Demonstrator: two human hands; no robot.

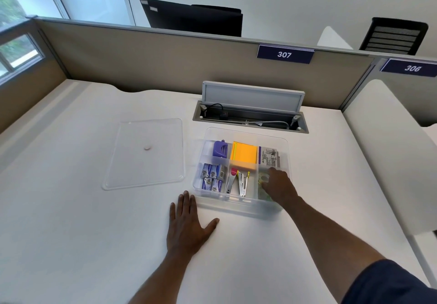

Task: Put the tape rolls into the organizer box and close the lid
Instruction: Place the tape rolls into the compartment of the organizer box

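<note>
The organizer box (pixel 241 205), clear plastic and uncovered, sits on the white desk (pixel 71 232) right of centre, just in front of an open cable tray (pixel 250 119) whose grey flap (pixel 253 96) stands up behind it. A clear tape roll (pixel 263 178) lies in the box's near right compartment, partly covered by the right hand (pixel 280 186), which reaches down into that compartment with its fingers curled over the roll; whether they are clamped on it or only resting on it cannot be told. More pale rolls seem to lie under the wrist, too blurred through the plastic to be sure. The other compartments are full: small purple and white boxes (pixel 211 177) at near left, metal staplers (pixel 237 183) in the near middle, a purple object (pixel 221 148) at far left, an orange pad (pixel 244 155) in the far middle and a printed packet (pixel 269 157) at far right. The left hand (pixel 186 225) lies flat on the desk, fingers spread apart and holding nothing, its fingertips just beside the box's near left corner. The clear lid (pixel 144 154) lies flat on the desk to the left of the box, apart from it, with nothing between them. A beige partition (pixel 165 60) with a "307" sign (pixel 285 54) runs behind the desk.
</note>
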